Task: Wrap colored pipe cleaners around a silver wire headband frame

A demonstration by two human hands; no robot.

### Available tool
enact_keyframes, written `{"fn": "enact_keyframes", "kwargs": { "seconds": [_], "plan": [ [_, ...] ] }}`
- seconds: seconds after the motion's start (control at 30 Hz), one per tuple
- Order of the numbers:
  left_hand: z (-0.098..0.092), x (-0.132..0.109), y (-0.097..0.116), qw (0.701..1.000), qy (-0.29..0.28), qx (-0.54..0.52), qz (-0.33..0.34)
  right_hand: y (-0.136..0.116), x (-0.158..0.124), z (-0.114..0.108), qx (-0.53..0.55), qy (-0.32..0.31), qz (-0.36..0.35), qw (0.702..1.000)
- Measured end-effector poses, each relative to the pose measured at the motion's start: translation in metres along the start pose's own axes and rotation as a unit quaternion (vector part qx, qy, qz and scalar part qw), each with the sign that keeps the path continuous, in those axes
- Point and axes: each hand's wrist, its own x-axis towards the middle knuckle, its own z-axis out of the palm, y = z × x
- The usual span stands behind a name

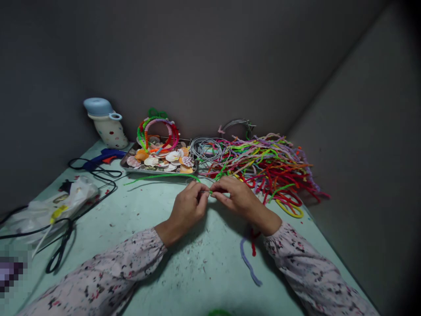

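My left hand [188,206] and my right hand [239,199] meet above the middle of the table, fingertips almost touching. Both are closed in a pinch. Between them runs a short piece of thin wire [205,191] with a bit of green fuzz at its right end. The left fingers grip the wire; the right thumb and forefinger pinch the green end. A long green pipe cleaner [164,175] stretches leftward from behind my left hand, its tip in the air or on the table, I cannot tell which. Part of the wire is hidden by my fingers.
Behind my hands stand a metal tray [154,173] of seashells with pipe-cleaner-wrapped hoops [174,131], a wire coil [206,150] and a heap of pipe cleaners [272,164]. At left are a bottle [110,129], a blue glue gun [100,158], black cord [67,232] and plastic bag [79,193].
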Motion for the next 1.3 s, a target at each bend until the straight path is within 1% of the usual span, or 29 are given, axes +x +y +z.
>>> {"fn": "enact_keyframes", "kwargs": {
  "seconds": [0.23,0.73,0.97,1.3],
  "plan": [
    [0.0014,-0.0008,-0.0003,1.0,0.007,0.009,0.006,0.0,-0.0015,0.0,0.003,-0.007,0.01,1.0],
    [0.0027,-0.0027,-0.0006,0.999,0.004,0.036,0.02,-0.0001,-0.0018,-0.0013,0.019,-0.03,0.018,0.999],
    [0.004,-0.0043,-0.0013,1.0,0.006,0.005,0.0,-0.0019,-0.0022,-0.002,0.032,-0.047,0.034,0.998],
    [0.0062,-0.0056,-0.0017,1.0,-0.001,0.007,0.022,-0.0014,-0.0038,-0.0037,0.071,-0.083,0.045,0.993]
  ]
}}
